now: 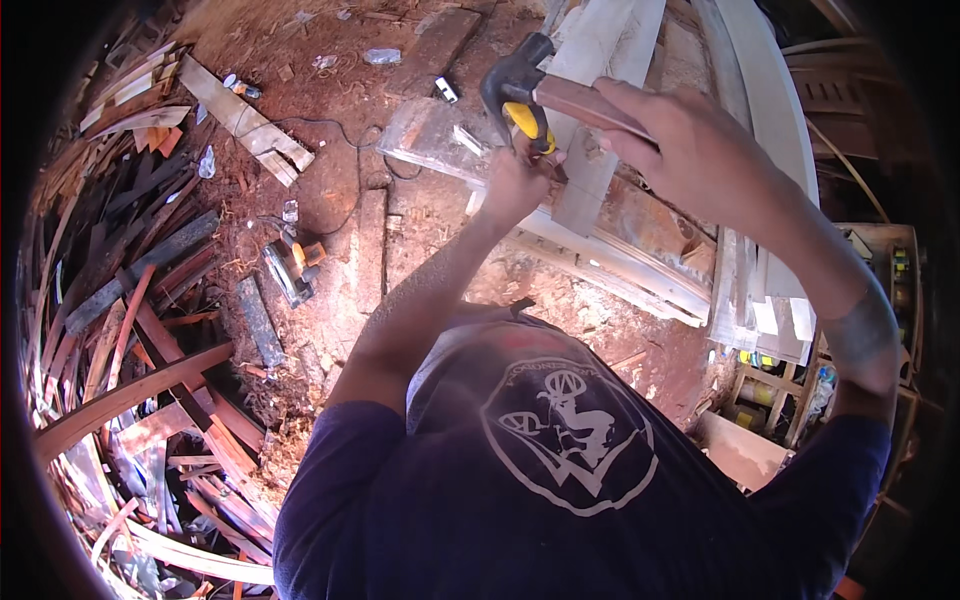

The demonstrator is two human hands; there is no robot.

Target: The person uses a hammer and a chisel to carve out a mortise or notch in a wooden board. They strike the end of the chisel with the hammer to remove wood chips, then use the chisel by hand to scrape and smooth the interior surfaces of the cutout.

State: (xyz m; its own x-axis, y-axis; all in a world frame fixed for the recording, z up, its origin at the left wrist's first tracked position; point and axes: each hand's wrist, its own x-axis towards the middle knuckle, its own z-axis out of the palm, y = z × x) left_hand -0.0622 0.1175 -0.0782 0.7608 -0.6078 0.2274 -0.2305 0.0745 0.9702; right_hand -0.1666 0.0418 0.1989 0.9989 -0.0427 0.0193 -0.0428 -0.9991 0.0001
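Note:
My right hand [680, 140] is closed round the wooden handle of a claw hammer [590, 105], raised above the workbench. Its dark head [515, 80] is beside the yellow and black handle of what looks like a chisel [527, 122]. Closed round the lower part of that chisel is my left hand [520, 185], which hides much of it. Beneath both hands lies a pale wooden board [590, 185], set across other timber on the bench.
Long planks [765, 100] run along the bench's right side. On the floor to the left lie an orange and silver power tool [290, 270], a black cord [357, 165] and a loose board [245, 120]. Wood offcuts [150, 320] are heaped at far left. A wooden rack [775, 390] stands at right.

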